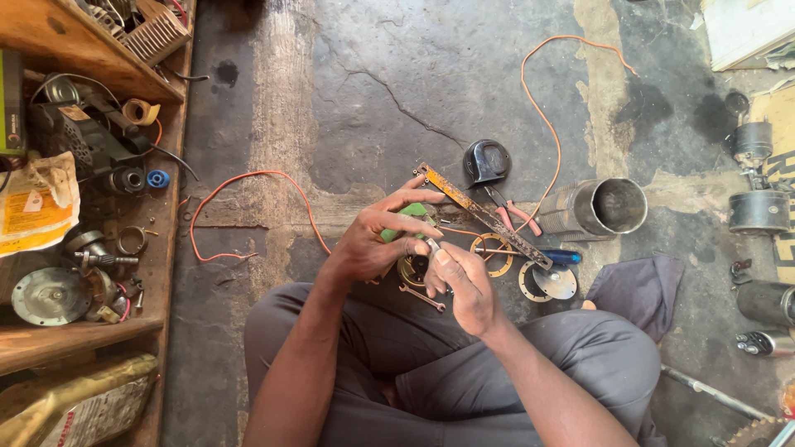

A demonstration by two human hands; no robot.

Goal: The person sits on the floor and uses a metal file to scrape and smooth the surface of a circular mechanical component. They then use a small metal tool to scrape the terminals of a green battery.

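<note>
Left hand (pixel 377 240): fingers curled loosely around a small green part (pixel 408 222), gripping it.
Right hand (pixel 464 281): thumb and fingers pinched shut on a thin metal tool (pixel 433 246).
Metal tool: tip up-left, touching the green part; long axis diagonal.
Green part: just below-left of the rusty hacksaw frame (pixel 484 215).
Spanner (pixel 422 298): on the floor under both hands.

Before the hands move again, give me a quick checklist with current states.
1. Left hand has a grip on the green part: ok.
2. Right hand holds a small metal tool against it: ok.
3. Exact contact point of the tool: cannot tell.
4. Spanner lies free on the floor below the hands: ok.
5. Pliers lie apart beside the hacksaw: ok.
</note>
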